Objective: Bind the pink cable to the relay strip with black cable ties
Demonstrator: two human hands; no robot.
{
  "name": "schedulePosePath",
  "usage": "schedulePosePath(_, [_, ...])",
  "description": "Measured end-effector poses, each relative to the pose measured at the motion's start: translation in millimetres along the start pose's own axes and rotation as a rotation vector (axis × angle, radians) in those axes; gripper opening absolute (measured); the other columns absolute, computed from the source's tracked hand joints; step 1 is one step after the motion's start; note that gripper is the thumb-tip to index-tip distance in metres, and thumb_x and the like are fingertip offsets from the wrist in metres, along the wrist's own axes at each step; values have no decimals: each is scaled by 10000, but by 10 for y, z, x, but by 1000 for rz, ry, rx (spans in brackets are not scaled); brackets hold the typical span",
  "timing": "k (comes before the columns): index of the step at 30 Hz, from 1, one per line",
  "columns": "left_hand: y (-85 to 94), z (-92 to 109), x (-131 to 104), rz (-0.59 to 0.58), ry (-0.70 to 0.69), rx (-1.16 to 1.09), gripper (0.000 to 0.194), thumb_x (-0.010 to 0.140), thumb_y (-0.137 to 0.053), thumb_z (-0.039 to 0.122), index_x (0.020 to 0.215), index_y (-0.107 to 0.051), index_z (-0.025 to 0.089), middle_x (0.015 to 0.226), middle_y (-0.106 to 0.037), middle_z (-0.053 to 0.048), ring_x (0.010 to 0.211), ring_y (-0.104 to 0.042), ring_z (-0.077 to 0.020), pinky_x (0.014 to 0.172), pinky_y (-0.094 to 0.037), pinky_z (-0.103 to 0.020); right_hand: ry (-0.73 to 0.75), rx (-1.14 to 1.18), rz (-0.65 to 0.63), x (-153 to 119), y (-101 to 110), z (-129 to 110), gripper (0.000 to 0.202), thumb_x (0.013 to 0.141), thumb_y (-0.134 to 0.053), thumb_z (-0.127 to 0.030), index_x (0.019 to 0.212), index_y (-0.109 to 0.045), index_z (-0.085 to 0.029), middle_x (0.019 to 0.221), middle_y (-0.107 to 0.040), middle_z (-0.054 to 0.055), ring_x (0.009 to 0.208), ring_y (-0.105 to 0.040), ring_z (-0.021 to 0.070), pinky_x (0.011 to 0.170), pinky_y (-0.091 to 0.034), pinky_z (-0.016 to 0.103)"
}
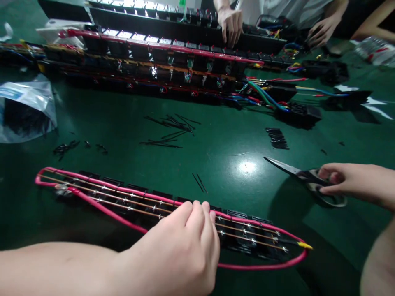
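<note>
A long black assembly [237, 234] with thin copper-coloured rods lies slantwise across the near part of the green table. A pink cable [108, 211] loops round it, with a yellow piece at its right end. My left hand [185, 242] is closed over the middle of the assembly and the upper run of the cable; its fingertips are partly hidden. At the right, my right hand [336, 179] has its fingers round the handles of black-handled scissors [285, 166], whose blades point left. Two thin black strips [200, 183] lie just beyond the assembly.
Black strips [173, 123] lie mid-table, with a neat bundle [277, 138] to their right. Small black scraps [64, 148] and a plastic bag [27, 111] are at left. Long wired assemblies [154, 61] fill the back, where another person's hands [230, 24] work.
</note>
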State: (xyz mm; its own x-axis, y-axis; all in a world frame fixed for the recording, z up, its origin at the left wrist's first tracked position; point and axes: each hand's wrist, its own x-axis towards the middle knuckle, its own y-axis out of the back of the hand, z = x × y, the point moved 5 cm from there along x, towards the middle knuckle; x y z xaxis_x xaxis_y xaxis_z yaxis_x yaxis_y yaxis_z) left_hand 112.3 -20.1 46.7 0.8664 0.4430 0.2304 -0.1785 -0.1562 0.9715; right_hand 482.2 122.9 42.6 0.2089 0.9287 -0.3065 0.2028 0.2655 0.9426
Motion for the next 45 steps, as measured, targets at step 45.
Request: schedulePosePath(45, [53,20,33,44,-27,133,415,862,-460,156,1146,-760,119,1068,-776,-142,933,-747,-279,746,-621,-356,1113,340,237,111,-882,-2494,94,874,-593,-196,912,-677,-185,786,-629,50,777,-576,205,741,-457,339])
